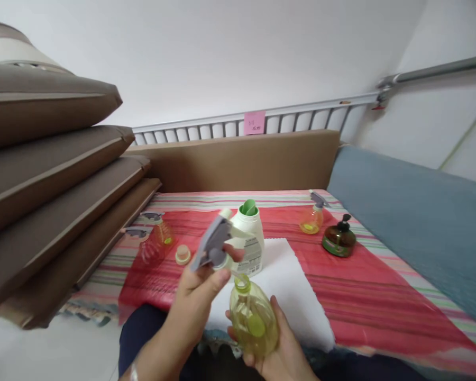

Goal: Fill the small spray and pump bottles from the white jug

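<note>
My left hand is closed on a grey spray trigger head, held just above and to the left of the open green neck of a yellow-green clear bottle. A thin tube runs from the head down toward that neck. My right hand cups the bottle from below and the right, fingers wrapped round it. Both hands are over a white cloth on the red striped cover.
A white jug with a green cap stands behind the hands. Two clear spray bottles and a small round cap lie left. A yellow spray bottle and a dark pump bottle sit right. Brown cushions are stacked left.
</note>
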`<state>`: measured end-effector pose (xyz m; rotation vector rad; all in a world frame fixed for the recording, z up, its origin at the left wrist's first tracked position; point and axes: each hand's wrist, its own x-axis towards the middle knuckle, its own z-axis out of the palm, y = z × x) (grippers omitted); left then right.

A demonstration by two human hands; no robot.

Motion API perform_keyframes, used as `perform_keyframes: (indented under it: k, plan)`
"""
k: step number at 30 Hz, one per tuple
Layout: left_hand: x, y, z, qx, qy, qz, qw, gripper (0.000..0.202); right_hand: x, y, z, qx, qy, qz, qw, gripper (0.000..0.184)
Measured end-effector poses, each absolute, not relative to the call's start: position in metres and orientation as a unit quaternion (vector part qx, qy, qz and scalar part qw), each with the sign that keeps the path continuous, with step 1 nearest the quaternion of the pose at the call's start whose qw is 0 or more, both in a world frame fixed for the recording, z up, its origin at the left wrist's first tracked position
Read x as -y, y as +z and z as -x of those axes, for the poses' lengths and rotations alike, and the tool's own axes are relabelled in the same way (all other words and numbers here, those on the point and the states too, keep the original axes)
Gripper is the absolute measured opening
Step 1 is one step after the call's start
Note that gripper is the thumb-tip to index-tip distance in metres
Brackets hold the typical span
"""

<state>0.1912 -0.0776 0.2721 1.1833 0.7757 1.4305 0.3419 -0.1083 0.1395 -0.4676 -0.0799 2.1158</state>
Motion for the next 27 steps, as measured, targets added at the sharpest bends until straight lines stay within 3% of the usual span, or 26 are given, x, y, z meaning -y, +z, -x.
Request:
perform_keyframes:
  k: [8, 15, 20, 23, 27]
  plan:
    - [0.074, 0.261, -0.198, -0.29, 0.566, -0.511, 0.578, 0.027, 0.109, 0.134, -0.346, 0.035, 0.866, 0.194, 0.459, 0.047]
    - [0.042, 0.273, -0.147, -0.273, 0.738, -0.362, 0.499, 0.023, 0.108, 0.134, -0.351, 0.021, 0.863, 0.198, 0.464, 0.051]
    - [0.015, 0.238, -0.107, -0.346, 0.756, -0.288, 0.476, 0.032, 0.11, 0.13, -0.364, 0.012, 0.848, 0.207, 0.488, 0.048]
    - [-0.001, 0.205, -0.099, -0.435, 0.724, -0.298, 0.444, 0.038, 0.112, 0.124, -0.376, 0.021, 0.848, 0.204, 0.489, 0.048]
    - [-0.023, 0.168, -0.101, -0.583, 0.557, -0.422, 0.416, 0.038, 0.12, 0.115, -0.392, 0.049, 0.844, 0.211, 0.491, 0.049]
